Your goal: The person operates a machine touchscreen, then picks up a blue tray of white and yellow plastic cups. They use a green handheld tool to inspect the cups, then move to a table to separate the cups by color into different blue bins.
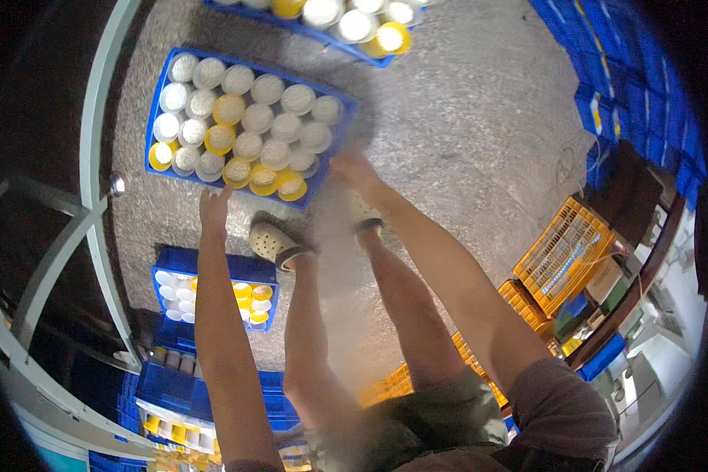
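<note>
The left arm (226, 338) extends almost straight toward the blue crate (340, 124), the left hand (214, 211) at its near rim. The right arm (456, 271) slants inward, its blurred right hand (355, 170) by the crate's right side. Bare legs (302, 322) stand apart nearside.

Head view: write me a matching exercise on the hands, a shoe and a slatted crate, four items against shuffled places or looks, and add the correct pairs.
Column one
1. Left hand
2. Right hand
3. Left shoe
4. Slatted crate

Column two
A. Pale, dotted with dark holes
B. At the right side of the blue crate just beyond the shoes
C. Orange-yellow, toward the picture's right
D. At the near edge of that same blue crate

Pairs: 1-D, 2-B, 3-A, 4-C
</note>
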`<state>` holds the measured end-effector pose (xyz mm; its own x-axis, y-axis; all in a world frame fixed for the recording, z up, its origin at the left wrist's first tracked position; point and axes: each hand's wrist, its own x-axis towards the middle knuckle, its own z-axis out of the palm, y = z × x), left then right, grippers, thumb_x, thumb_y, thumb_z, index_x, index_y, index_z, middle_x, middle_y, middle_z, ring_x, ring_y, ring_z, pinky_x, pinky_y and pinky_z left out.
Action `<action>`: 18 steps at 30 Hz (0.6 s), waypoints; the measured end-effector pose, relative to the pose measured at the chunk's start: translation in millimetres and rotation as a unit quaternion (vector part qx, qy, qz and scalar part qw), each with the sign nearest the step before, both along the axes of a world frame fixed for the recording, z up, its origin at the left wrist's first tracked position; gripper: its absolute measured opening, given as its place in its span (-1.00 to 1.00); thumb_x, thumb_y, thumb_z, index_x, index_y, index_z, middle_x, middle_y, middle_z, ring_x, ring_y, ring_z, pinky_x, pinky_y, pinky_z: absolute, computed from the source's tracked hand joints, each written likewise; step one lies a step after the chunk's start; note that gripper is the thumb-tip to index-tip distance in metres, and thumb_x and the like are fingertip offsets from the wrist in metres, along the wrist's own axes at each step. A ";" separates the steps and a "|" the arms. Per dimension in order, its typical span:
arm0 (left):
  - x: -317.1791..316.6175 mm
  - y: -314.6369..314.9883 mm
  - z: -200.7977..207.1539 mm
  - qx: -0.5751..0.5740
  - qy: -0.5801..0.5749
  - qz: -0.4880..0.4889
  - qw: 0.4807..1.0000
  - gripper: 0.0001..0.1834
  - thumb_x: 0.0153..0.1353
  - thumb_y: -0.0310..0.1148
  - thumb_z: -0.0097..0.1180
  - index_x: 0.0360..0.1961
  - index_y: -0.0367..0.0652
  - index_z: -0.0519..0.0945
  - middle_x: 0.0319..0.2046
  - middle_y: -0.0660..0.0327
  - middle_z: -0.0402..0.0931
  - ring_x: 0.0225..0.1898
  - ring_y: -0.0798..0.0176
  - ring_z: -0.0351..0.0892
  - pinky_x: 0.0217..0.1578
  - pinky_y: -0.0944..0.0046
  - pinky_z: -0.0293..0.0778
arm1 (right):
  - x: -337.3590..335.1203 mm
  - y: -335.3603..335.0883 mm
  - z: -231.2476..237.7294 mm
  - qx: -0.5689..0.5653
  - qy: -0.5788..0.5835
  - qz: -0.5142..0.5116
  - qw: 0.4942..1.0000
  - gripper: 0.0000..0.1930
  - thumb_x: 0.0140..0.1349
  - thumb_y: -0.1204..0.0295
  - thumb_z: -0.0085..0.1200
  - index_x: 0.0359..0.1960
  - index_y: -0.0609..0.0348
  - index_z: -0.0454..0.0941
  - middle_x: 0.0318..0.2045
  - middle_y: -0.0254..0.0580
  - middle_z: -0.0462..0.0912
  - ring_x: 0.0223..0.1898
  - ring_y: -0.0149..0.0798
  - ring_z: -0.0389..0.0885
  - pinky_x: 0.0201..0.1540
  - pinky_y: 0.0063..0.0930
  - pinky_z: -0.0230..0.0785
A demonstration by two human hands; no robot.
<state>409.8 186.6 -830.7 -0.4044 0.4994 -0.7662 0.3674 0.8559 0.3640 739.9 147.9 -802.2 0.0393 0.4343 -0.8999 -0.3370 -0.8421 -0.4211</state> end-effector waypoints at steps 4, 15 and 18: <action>25.5 -28.4 60.5 0.017 0.197 -0.481 0.854 -0.73 0.08 -0.20 0.10 -0.45 -0.18 0.70 -0.36 0.03 0.66 -0.32 -0.03 0.66 -0.21 0.00 0.55 | 33.4 -49.6 102.3 0.137 -0.012 0.079 0.987 -0.76 0.31 0.27 0.08 -0.18 0.21 0.54 -0.31 -0.15 0.64 -0.41 -0.28 0.60 -0.35 -0.34 0.45; 328.7 -111.0 474.7 0.098 -0.354 -0.238 0.899 -0.43 0.26 -0.13 0.15 0.19 -0.25 0.42 0.14 -0.06 0.43 0.16 -0.02 0.43 0.13 0.08 0.37 | 86.6 -134.3 400.3 0.095 -0.281 0.102 0.949 -0.49 0.48 0.15 -0.26 0.30 0.25 0.29 0.24 0.02 0.40 0.25 -0.12 0.38 0.35 -0.33 0.11; 415.9 -111.8 597.4 0.164 -0.472 -0.345 0.795 -0.41 0.30 -0.17 0.09 0.28 -0.24 0.33 0.23 0.02 0.34 0.19 0.07 0.38 0.15 0.12 0.34 | 146.4 -150.9 486.3 0.114 -0.362 0.000 0.925 -0.56 0.48 0.20 -0.26 0.26 0.18 0.33 0.05 -0.04 0.51 0.10 -0.23 0.49 0.25 -0.26 0.26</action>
<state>825.7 74.7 -233.3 0.7294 0.5882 -0.3493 0.1394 0.3720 0.9177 886.3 -3.1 -315.9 0.5965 0.6090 -0.5228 0.1023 -0.7038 -0.7030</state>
